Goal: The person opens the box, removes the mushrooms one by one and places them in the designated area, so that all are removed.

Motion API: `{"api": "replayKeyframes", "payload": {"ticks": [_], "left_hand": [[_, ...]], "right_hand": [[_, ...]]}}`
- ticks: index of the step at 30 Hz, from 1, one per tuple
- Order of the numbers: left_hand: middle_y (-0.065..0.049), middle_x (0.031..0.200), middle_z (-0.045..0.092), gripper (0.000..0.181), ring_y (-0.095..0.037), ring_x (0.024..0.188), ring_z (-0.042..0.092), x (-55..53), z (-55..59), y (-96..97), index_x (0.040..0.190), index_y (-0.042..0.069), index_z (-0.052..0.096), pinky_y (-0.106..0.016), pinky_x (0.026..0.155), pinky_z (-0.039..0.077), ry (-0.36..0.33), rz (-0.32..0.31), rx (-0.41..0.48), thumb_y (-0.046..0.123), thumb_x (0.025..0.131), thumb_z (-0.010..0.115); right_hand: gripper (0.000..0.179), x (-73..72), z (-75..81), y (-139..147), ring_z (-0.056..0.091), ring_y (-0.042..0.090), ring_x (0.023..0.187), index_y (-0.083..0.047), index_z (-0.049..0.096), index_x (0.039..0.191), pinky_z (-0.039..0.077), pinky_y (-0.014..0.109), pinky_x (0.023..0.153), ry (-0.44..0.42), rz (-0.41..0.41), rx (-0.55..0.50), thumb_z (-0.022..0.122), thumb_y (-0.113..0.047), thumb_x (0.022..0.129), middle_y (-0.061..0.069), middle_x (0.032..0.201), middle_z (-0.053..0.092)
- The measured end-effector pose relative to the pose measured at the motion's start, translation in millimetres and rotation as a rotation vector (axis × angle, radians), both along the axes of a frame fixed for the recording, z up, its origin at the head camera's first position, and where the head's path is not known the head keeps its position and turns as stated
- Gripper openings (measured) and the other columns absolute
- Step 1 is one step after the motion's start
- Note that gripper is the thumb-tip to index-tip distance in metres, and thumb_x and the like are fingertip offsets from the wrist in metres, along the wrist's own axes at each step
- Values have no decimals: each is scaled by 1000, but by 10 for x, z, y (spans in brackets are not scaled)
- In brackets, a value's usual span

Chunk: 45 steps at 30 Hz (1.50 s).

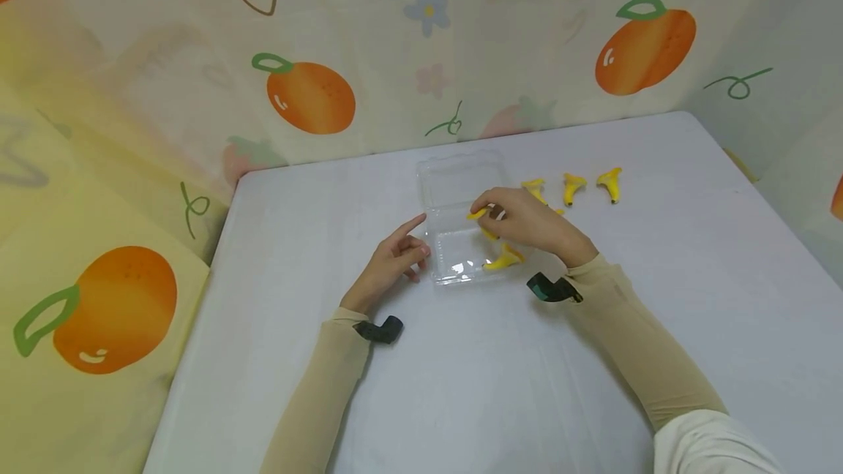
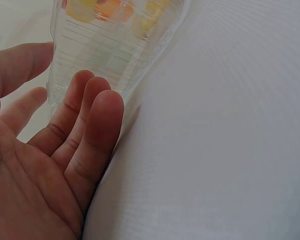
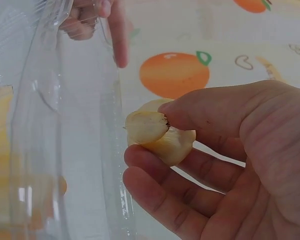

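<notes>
In the head view, a clear plastic clamshell box lies on the table with its lid folded back, away from the person. Over it the right hand pinches a yellow chanterelle mushroom between thumb and fingers; the right wrist view shows its pale cut stem end. Another yellow chanterelle lies in the box's near half. The left hand is at the box's left side, index finger stretched out, the others loosely bent. Its fingertips rest right at the clear wall in the left wrist view.
To the right of the box, several more chanterelles stand or lie on the white table, among them a middle one and a far right one. One is partly hidden behind the right hand. A fruit-printed curtain hangs along the table's back edge.
</notes>
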<state>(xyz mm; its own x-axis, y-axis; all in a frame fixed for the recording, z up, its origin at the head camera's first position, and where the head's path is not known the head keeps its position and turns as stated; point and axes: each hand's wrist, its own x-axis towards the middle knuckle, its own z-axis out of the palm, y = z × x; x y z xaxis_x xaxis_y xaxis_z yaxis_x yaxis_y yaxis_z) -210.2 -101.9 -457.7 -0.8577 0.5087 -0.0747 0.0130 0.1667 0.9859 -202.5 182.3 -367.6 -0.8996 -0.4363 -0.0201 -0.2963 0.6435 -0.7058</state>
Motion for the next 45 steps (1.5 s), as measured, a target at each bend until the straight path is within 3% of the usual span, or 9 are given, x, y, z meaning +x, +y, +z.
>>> {"api": "replayKeyframes", "payload": {"ticks": [11, 24, 39, 45], "left_hand": [[-1, 100, 66, 66, -15, 80, 62, -4, -8, 1, 159, 17, 34, -27, 60, 58, -4, 1, -3, 7, 99, 62], [-27, 110, 63, 67, -16, 81, 61, -21, -27, 2, 159, 18, 34, -26, 61, 58, -7, 0, -12, 7, 100, 62], [-14, 105, 66, 67, -14, 80, 61, -15, -30, -6, 159, 18, 35, -27, 60, 58, -1, 1, -4, 8, 99, 62], [-20, 107, 65, 67, -14, 80, 61, -22, -47, -2, 159, 18, 35, -26, 60, 57, -6, 0, -3, 8, 99, 62]], "right_hand": [[24, 24, 55, 23, 65, 26, 107, -8, 68, 120, 55, 44, 94, 12, -21, 8, 59, -13, 99, 8, 120, 70], [24, 27, 73, 44, 65, 26, 108, -7, 68, 121, 55, 45, 94, 28, -19, 3, 59, -13, 100, 10, 120, 70], [23, 22, 96, 117, 66, 25, 107, -8, 68, 120, 55, 44, 96, 49, -38, -24, 61, -12, 99, 8, 120, 70], [23, 22, 125, 159, 66, 25, 106, -9, 69, 120, 56, 43, 93, 46, -39, -33, 61, -12, 99, 8, 119, 70]]}}
